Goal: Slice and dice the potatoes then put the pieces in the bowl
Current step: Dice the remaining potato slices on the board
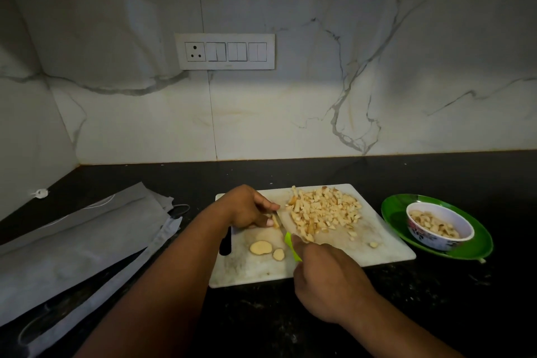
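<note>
One counter (377, 171), dark, carries white board (386, 253). Plate (392, 213), green, right of board; bowl (441, 241) on plate, dice inside. Dice pile (325, 209) on board, far right part. Left hand (247, 208) fingers curled, pinning potato piece (275, 220). Right hand (328, 279) clenched round knife (292, 245) handle, green; blade at piece. Two slices (261, 247) lie near board's left.

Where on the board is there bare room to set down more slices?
Bare on the cutting board: the near right corner, between the diced pile and the near edge, and the near left strip below the two round slices. The far middle is crowded by dice and both hands.
</note>
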Demonstrator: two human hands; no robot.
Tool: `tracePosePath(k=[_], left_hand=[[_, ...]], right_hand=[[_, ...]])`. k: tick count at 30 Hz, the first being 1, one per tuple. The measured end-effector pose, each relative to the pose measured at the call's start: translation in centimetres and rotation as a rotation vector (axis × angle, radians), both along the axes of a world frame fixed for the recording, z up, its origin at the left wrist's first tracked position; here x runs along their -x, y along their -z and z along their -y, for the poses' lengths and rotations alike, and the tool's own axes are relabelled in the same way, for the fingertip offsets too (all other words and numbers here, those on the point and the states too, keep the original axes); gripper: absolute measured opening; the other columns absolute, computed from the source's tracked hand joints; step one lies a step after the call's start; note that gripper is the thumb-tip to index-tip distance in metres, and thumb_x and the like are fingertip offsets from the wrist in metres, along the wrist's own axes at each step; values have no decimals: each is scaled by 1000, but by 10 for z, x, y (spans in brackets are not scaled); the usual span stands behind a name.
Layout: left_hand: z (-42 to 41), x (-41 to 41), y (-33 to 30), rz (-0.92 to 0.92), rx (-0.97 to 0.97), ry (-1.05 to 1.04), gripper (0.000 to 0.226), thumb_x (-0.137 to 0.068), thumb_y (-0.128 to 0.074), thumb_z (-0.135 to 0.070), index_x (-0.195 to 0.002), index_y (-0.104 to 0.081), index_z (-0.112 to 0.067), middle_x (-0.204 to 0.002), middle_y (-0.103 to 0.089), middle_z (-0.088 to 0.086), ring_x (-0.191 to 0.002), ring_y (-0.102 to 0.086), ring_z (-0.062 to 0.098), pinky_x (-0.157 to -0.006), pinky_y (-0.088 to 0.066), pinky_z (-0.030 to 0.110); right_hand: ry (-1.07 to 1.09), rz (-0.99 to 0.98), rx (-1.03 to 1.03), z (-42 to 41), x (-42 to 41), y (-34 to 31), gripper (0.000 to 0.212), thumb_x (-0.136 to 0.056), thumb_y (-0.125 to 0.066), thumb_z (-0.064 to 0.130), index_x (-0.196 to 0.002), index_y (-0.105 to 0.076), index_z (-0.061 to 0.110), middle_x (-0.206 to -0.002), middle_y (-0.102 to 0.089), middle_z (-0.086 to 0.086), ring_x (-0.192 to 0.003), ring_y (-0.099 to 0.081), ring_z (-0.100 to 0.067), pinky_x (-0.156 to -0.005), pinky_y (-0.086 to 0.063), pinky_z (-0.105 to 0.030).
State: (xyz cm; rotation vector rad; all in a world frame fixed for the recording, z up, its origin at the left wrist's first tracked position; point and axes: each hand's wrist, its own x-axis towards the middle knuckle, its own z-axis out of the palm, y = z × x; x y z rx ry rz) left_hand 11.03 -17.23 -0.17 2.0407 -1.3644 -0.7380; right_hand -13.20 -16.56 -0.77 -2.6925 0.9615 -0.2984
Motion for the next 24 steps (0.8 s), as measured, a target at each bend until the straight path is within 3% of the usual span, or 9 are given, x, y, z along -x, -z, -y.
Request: tracePosePath(k=[4,9,12,14,18,21,24], left_hand=[[-3,-1,1,-37,26,2,39,-82,-88,-13,-117,-79,-26,-112,-75,-17,-110,-65,0,-79,-46,5],[-12,-3,8,-101,78,18,42,-85,-85,-13,-122,-77,-28,-113,-73,-21,-109,-62,-8,-81,-45,3],[-11,-3,11,-121,107,-18,50,-87,-84,-15,-132,-70,-30,-112,-75,-9,-114,-64,4,-87,-44,12],[-9,-1,11,-93,104,-39,62,-87,-84,-18,-143,-61,-31,-111,-75,-1,-117,-64,10,-83,-41,14],[-4,3,10,-82,82,-80,77,-84,-86,-13,-151,-52,-28,-107,-73,0,-105,-63,3,-92,-38,20],[-1,5,8,-74,62,-104,77,-83,-86,-8,-150,-53,-27,-104,-71,-4,-98,-63,3,-76,-41,13],[-1,7,7,-63,57,-115,75,-83,-85,-7,-148,-54,-27,-104,-69,-5,-96,-63,5,-71,-41,12]], right_hand=[[73,93,107,0,-10,-1,47,-96,-43,40,-141,-48,29,-112,-65,0,-102,-61,-19,-84,-50,-32],[75,80,85,7,-24,4,51,-94,-47,33,-145,-44,27,-118,-65,0,-106,-62,-20,-85,-50,-32],[68,142,50,11,-22,7,55,-97,-45,37,-151,-38,30,-124,-64,2,-113,-58,-17,-93,-47,-30],[66,172,55,11,-20,9,56,-98,-44,39,-152,-35,31,-124,-64,4,-113,-58,-16,-93,-47,-30],[59,199,46,13,-20,11,55,-98,-43,38,-153,-34,32,-125,-64,5,-113,-58,-15,-93,-47,-29],[58,199,28,14,-19,13,54,-98,-43,38,-152,-36,32,-125,-64,6,-113,-58,-14,-94,-47,-28],[65,215,-4,16,-18,11,53,-98,-44,37,-151,-38,32,-127,-64,8,-114,-57,-12,-95,-48,-28]])
